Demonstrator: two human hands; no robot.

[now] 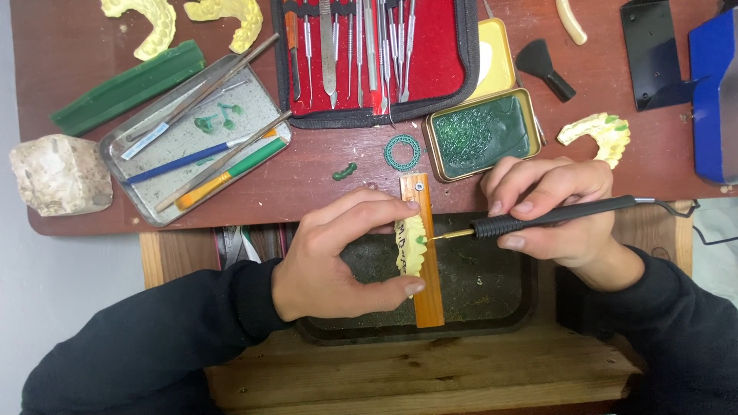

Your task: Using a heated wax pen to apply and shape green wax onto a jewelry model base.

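While the left hand (330, 257) pinches the yellow dental cast (411, 244) on the wooden strip (427, 288) (over the black tray (500, 296)), the right hand's (557, 219) grip clasps the black wax tool (553, 215)

- An open rectangular gold-coloured metal tin (529, 98) holding dark green wax sits on the reddish table, just right of the instrument case
- Its yellow-lined lid (496, 61) lies just behind it, partly tucked under the case edge
- An open black zip case with red lining (442, 65), full of steel instruments, lies at the top centre
- No labels, signs or screens show
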